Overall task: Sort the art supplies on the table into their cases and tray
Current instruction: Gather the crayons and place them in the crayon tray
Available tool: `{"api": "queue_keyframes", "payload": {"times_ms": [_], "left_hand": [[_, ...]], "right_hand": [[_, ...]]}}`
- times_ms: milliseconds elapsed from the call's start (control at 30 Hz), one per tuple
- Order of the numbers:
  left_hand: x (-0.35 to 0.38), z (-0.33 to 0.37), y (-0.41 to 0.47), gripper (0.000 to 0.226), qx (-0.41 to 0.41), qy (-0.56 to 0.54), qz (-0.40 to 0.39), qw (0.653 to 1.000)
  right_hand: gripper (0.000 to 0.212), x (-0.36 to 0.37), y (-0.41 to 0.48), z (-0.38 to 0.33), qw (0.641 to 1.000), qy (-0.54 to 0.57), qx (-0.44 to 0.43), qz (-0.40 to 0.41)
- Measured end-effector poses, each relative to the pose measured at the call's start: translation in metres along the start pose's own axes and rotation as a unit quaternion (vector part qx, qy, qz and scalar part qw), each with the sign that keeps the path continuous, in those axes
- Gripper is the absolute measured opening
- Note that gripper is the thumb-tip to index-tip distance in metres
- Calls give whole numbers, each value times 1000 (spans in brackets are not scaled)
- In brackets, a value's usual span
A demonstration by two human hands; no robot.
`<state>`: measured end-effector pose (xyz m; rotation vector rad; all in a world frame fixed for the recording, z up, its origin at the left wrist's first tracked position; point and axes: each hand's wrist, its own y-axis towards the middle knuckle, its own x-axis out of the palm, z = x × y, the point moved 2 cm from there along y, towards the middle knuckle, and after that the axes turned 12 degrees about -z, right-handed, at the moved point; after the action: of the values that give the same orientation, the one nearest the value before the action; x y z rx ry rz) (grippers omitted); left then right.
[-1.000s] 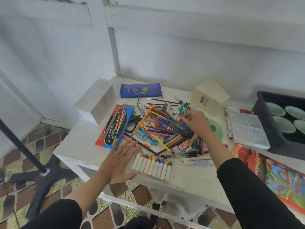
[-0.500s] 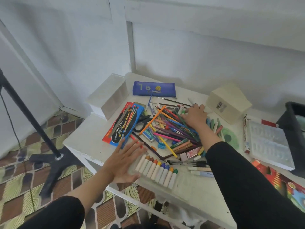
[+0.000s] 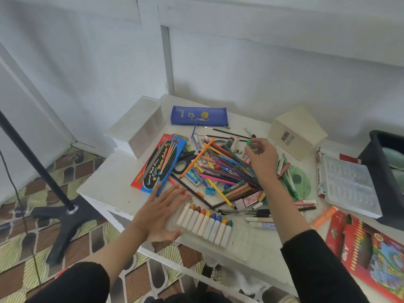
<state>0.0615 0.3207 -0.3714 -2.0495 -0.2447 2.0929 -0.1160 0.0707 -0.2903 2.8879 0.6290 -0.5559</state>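
Observation:
A heap of coloured pencils, pens and brushes (image 3: 220,171) covers the middle of the white table (image 3: 105,191). My right hand (image 3: 262,159) hovers over the heap's far side and pinches a small green-tipped piece (image 3: 249,142) between thumb and fingers. My left hand (image 3: 159,213) lies flat with spread fingers at the left end of a clear tray of oil pastels (image 3: 205,221) near the front edge. A blue pencil pouch (image 3: 199,115) lies at the back. A red and blue watercolour pencil box (image 3: 159,165) lies left of the heap.
A cream box (image 3: 297,131) stands at the back right, a white block (image 3: 140,127) at the back left. A clear plastic tray (image 3: 347,184), a black bin (image 3: 389,171) and a red pencil box (image 3: 371,256) fill the right side. Black scissors (image 3: 183,160) lie by the heap. A tripod base (image 3: 65,213) stands on the floor.
My right hand has lifted off the heap with a small green-tipped piece pinched in its fingers. My left hand stays flat by the pastel tray. The view has shifted left.

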Motion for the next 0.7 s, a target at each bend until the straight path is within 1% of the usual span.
{"api": "queue_keyframes", "payload": {"times_ms": [67,100,133,200,233,300,367,433,500,700], "left_hand": [[1,0,-1,89,1,-1,-1,1000],[1,-1,-1,89,0,0,-1,1000],[1,-1,0,89,-1,1,0,1000],[0,0,0,88,0,2,4,1000],[0,0,0,88,1,2,6,1000],[-1,1,0,88,4,-3,11,1000],[-1,1,0,88,4,-6,15,1000],[-2,2,0,88,7,-6,20,1000],[-3,2,0,87,11,-7,24,1000],[0,0,0,88,9,-1,17,1000]], "right_hand": [[18,-11,-23,-9,999,32,-1,-19],[15,-16,-33,-11,998,35,3,-61],[14,-20,-45,-13,992,27,11,-124],[16,-24,-69,-15,968,4,39,-246],[17,-25,-79,-17,960,-4,50,-276],[16,-26,-96,-18,958,-18,65,-279],[16,-25,-109,-16,956,-63,72,-279],[11,-23,-117,-10,947,-98,69,-298],[3,-22,-123,-4,940,-110,72,-313],[12,-21,-131,-6,932,-140,51,-330]]}}
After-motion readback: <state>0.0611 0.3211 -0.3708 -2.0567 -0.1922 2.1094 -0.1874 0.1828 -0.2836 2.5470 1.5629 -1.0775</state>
